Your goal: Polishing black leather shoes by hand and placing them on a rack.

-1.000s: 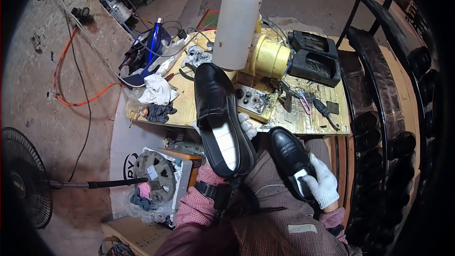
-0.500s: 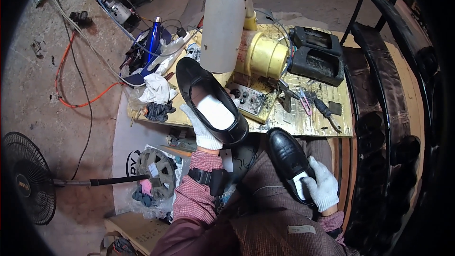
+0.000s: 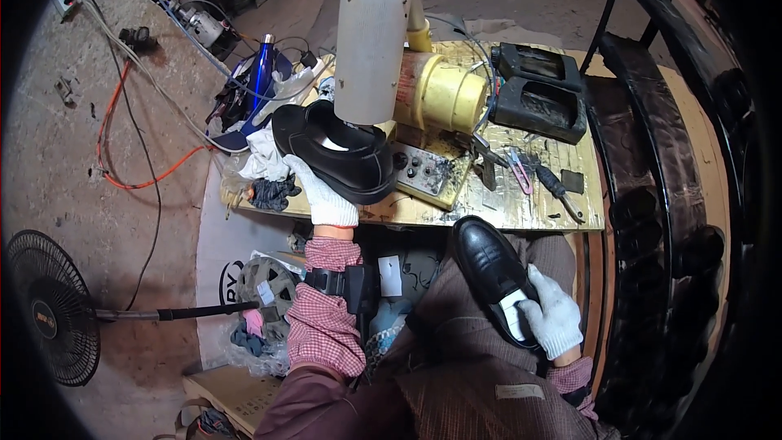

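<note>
A black leather shoe [image 3: 338, 159] with a pale insole is held up over the near left edge of the bench by my white-gloved left hand [image 3: 324, 195]. My fingers wrap under its sole and side, so part of the grip is hidden. The shoe's opening sits just below the mouth of a grey metal tube [image 3: 371, 41]. On my lap lies a second black shoe [image 3: 487, 259], toe pointing away. My right hand [image 3: 555, 316], also gloved in white, grips that shoe at the heel, with the thumb by its white insole.
A yellow blower-like machine [image 3: 448, 94] carries the tube on the bench [image 3: 521, 208]. Beside it are a control box [image 3: 422, 169], a pink cutter [image 3: 520, 173] and black trays [image 3: 542, 106]. Left are a blue bottle [image 3: 262, 65] and a fan [image 3: 50, 310]. A shoe rack [image 3: 652, 138] stands right.
My left hand has lifted the shoe away from me and slightly left, turning its opening up under the tube. My right hand and its shoe have barely moved.
</note>
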{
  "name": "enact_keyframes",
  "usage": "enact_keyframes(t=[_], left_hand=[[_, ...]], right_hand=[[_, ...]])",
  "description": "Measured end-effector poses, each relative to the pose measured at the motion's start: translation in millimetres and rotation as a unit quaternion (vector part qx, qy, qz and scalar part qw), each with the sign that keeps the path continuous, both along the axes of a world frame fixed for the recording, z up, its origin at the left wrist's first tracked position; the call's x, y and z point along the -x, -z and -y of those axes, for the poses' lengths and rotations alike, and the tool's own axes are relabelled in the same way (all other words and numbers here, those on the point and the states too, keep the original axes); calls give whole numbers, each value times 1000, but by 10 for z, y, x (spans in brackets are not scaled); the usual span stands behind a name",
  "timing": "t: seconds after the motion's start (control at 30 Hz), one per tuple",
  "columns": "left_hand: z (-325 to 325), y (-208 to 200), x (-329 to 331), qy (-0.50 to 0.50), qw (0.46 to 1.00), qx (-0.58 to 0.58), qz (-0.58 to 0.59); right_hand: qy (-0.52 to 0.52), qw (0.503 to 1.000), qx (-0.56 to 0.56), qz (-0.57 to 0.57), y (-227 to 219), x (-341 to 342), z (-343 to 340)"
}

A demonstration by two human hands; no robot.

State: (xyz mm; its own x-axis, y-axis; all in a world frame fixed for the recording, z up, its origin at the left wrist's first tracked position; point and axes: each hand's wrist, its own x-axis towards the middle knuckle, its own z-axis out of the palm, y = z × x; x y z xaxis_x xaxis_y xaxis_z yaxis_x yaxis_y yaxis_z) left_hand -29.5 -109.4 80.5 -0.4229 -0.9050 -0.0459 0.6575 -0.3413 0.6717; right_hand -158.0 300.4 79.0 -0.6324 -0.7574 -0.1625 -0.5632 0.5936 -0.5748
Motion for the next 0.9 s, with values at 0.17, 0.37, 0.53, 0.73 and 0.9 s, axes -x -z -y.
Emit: enact_keyframes(t=[0.17,0.37,0.53,0.73,0.9], left_hand=[[-263,-5,-231,-7,998,61,32],[-1548,376,-654,311,939,-123,80],[-2141,719,-471,378,876,-262,144],[-1922,516,-548,198,959,55,194],[-1960,160,-607,388,916,-100,0]], right_hand=[[27,996,51,67,59,65,-119],[204,933,115,274,-59,148,-440],[137,935,236,228,-471,102,-404],[34,939,252,233,-703,-26,182],[-110,947,242,182,-529,-248,655]])
